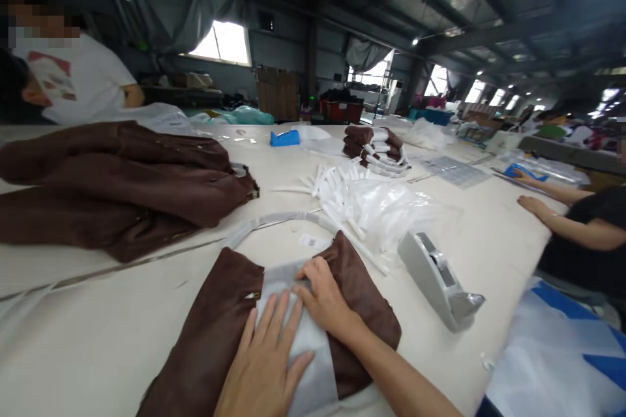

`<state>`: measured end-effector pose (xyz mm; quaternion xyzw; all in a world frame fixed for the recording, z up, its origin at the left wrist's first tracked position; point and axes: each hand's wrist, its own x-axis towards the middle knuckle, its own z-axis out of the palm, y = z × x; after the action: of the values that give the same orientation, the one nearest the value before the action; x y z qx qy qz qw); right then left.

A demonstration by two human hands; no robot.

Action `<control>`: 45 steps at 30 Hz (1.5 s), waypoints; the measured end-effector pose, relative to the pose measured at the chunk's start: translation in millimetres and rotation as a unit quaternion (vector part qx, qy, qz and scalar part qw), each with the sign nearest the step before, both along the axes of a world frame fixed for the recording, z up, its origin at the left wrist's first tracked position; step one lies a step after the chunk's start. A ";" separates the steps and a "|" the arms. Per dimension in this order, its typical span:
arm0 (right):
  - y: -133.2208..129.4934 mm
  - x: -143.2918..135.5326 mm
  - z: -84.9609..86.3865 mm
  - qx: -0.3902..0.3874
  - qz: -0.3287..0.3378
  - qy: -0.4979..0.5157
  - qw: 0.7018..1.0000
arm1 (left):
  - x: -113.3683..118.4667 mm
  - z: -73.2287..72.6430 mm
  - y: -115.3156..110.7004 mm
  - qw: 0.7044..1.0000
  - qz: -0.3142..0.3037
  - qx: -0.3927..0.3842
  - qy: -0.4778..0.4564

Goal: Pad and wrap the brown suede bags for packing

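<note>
In front of me on the table lies a dark brown leather bag point(205, 332) with a white wrapping sheet point(313, 345) around its middle. A wrapped handle point(274, 216) arches out from its far side. My left hand point(267, 355) rests flat on the sheet and the bag's left part, fingers spread. Close to the sheet's far edge, my right hand point(323, 293) has its fingers bent, with thumb and fingertips on the sheet. A grey tape dispenser point(435, 280) stands to the right of the bag.
A pile of brown bags point(122, 189) lies at left. White strips and clear plastic point(362, 202) lie beyond the bag, near stacked wrapped bags point(374, 150). A blue dispenser point(285, 138) sits farther back. Co-workers are at left point(88, 78) and right point(587, 228).
</note>
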<state>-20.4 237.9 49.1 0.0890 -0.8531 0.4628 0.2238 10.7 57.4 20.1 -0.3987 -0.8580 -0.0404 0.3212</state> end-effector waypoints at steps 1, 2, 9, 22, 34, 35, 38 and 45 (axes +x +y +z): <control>-0.1 -1.4 3.2 -0.052 -0.039 -0.002 0.998 | -0.3 0.5 -0.2 1.000 -0.004 -0.004 0.006; 0.6 -0.9 7.3 -0.101 -0.080 -0.002 0.992 | 0.1 1.8 -0.6 1.000 -0.008 -0.009 0.004; 58.5 91.2 52.2 -0.220 -0.138 -0.020 0.966 | -1.8 10.8 0.2 0.998 -0.026 -0.015 -0.050; 237.5 183.3 77.7 -0.129 -0.357 -0.197 0.904 | -2.1 12.4 0.3 0.995 -0.037 -0.015 -0.092; 227.0 174.7 85.2 -0.217 -0.338 -0.218 0.889 | 1.9 18.3 2.6 0.994 -0.020 -0.022 -0.103; 225.8 177.6 86.1 -0.219 -0.342 -0.203 0.891 | 2.6 19.4 3.6 0.994 -0.020 -0.021 -0.104; 220.8 198.4 84.8 -0.221 -0.363 -0.149 0.893 | 4.1 22.2 5.9 0.994 -0.027 -0.018 -0.108; 205.8 246.0 47.6 -0.258 -0.379 -0.177 0.871 | 6.7 29.3 7.8 0.992 -0.030 -0.027 -0.119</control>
<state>225.6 443.7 96.6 -0.3854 -0.6968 0.5542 0.2426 17.4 65.1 49.4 -0.4253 -0.8784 -0.0739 0.2049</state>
